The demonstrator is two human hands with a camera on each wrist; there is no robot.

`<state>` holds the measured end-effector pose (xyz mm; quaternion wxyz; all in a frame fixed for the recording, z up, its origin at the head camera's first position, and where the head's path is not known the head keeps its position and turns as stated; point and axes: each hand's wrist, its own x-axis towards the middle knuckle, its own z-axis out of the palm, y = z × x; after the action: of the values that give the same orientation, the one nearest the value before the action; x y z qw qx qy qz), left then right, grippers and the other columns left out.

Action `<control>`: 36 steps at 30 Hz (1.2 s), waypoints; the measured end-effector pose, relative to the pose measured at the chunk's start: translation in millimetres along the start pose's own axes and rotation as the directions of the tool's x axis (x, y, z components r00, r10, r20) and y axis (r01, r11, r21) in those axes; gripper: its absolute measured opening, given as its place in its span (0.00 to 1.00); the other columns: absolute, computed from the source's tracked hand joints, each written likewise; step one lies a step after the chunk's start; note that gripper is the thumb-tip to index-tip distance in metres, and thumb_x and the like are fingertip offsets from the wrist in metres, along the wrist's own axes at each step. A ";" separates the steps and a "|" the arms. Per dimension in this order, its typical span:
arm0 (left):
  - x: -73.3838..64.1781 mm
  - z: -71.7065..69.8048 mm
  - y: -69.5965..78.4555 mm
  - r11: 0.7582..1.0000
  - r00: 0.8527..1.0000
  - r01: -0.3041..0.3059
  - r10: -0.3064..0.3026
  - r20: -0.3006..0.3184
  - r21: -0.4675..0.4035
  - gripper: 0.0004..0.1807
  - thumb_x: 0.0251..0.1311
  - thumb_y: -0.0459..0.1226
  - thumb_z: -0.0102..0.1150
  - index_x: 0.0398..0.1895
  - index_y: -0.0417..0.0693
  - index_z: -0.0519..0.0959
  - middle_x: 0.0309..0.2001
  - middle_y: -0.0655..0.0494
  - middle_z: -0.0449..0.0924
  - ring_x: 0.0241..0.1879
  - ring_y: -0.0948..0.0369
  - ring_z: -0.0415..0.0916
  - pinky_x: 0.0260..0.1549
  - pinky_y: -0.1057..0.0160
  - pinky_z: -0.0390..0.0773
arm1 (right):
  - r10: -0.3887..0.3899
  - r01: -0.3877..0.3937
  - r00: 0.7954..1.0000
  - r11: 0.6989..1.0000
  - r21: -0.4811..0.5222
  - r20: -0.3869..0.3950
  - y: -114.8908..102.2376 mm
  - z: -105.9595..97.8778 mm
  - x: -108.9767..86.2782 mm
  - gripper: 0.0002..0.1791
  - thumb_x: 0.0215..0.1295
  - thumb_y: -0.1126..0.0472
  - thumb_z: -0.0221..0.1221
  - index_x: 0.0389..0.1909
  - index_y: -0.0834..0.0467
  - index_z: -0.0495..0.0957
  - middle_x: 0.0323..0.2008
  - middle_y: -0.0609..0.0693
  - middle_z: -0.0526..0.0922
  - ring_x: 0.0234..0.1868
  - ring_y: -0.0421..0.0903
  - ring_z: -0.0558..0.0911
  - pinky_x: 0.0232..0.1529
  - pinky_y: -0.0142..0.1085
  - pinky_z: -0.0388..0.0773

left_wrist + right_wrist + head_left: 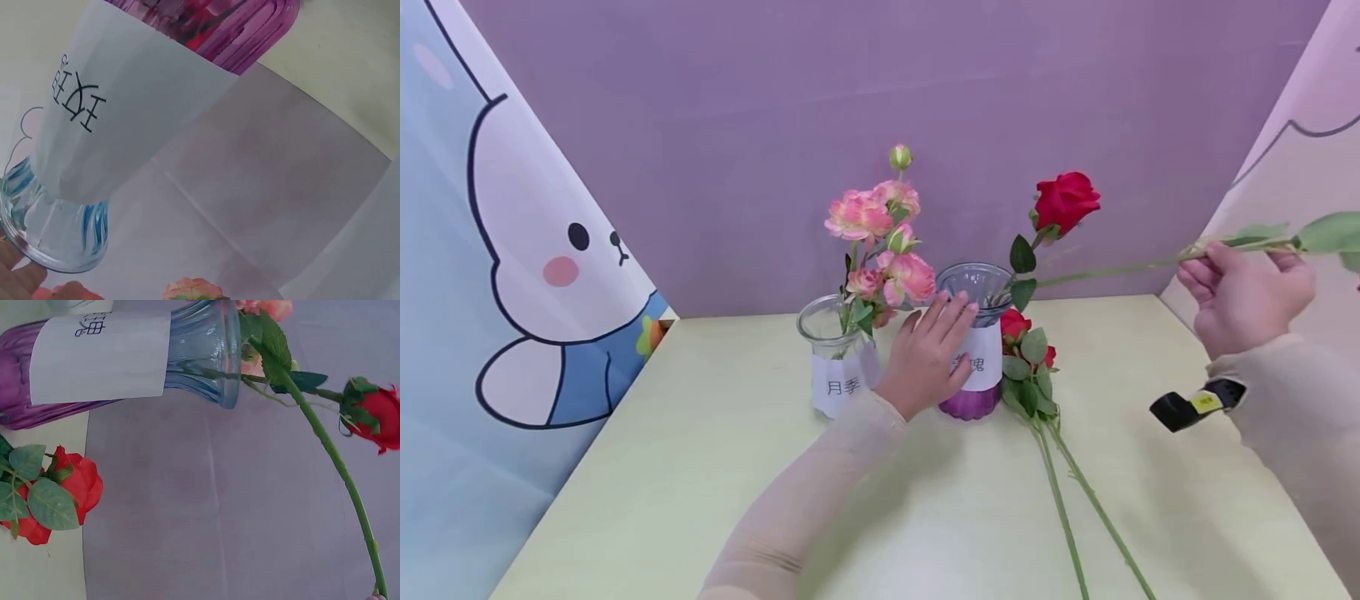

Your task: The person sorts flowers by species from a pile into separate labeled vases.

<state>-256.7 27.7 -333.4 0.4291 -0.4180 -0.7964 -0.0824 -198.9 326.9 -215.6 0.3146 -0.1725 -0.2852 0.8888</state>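
Note:
My left hand (927,354) lies with straight fingers against the front and rim of a glass vase (972,402), purple at its base and bluish near the mouth, with a white paper label. One red rose (1066,202) stands in this vase, leaning right. Up at the right, my right hand (1251,292) pinches a long green flower stem (340,469). Its thin end reaches left to the vase mouth; leaves (1333,233) grow beyond the hand, and its bloom is mostly out of frame. In the left wrist view, fingertips (28,275) meet the vase's rim.
A second labelled glass vase (835,375) holding pink flowers (880,242) stands to the left. Red roses with long stems (1093,500) lie on the pale table (647,500), right of the purple vase. A purple backdrop (737,167) rises behind.

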 end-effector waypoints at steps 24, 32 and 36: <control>-4.2 5.1 2.2 1.000 0.997 0.020 -0.021 -0.072 -0.007 0.32 0.50 0.40 0.63 0.60 0.38 0.72 0.59 0.42 0.73 0.62 0.43 0.67 0.50 0.53 0.77 | -0.201 0.290 0.937 0.905 -0.312 0.286 39.6 52.4 -34.6 0.34 0.52 0.77 0.63 0.58 0.56 0.60 0.24 0.52 0.83 0.15 0.43 0.81 0.23 0.33 0.81; -1.6 4.8 1.4 0.997 0.997 0.024 -0.029 -0.072 -0.070 0.31 0.51 0.39 0.63 0.60 0.40 0.73 0.59 0.45 0.75 0.63 0.46 0.68 0.49 0.55 0.78 | -0.208 0.350 0.909 0.851 -0.392 0.361 45.4 59.4 -37.1 0.34 0.53 0.74 0.64 0.60 0.57 0.63 0.24 0.50 0.84 0.17 0.41 0.82 0.24 0.31 0.81; -0.2 3.4 -0.4 0.997 0.997 0.014 -0.019 -0.069 -0.069 0.29 0.50 0.38 0.63 0.59 0.41 0.74 0.58 0.46 0.76 0.61 0.47 0.70 0.47 0.55 0.79 | -0.176 0.352 0.910 0.804 -0.480 0.375 51.3 57.4 -36.0 0.35 0.56 0.71 0.64 0.65 0.56 0.62 0.25 0.47 0.84 0.19 0.39 0.83 0.27 0.29 0.81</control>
<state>-259.0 29.0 -335.6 0.4414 -0.4228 -0.7810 -0.1280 -223.7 247.6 -198.0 0.3266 -0.0690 -0.5897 0.7354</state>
